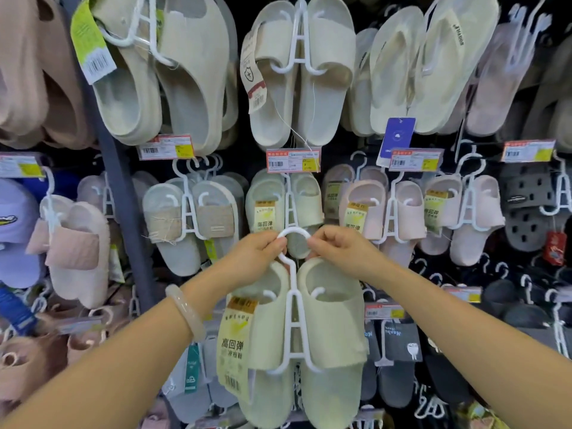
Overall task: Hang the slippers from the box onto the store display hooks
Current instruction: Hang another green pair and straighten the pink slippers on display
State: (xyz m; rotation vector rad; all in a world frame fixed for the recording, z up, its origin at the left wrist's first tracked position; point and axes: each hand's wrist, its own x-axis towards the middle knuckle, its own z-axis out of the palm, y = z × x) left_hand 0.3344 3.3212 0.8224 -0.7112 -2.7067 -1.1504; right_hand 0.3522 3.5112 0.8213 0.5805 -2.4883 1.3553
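Both grips are closed in a narrow pinch on the same white hanger hook (293, 234): the left hand (257, 255) pinches its left side and the right hand (340, 249) its right side, so the loop arches between the fingertips. Below the grips hangs the pale green pair of slippers (309, 329), clipped to the white hanger with a yellow label on the left shoe, carried in the air and not yet on the rack. Just behind and above the grips hangs a matching pale green pair (286, 202) under a red price tag (293, 161), which looks like the row this pair belongs to. The display hook itself is hidden behind that tag and the hanging pair, so how close the loop is to it cannot be told. Judging by this, the pair is lifted and lined up, and threading the loop onto the hook and letting go remain. The box is out of view, so how many pairs are left cannot be told.
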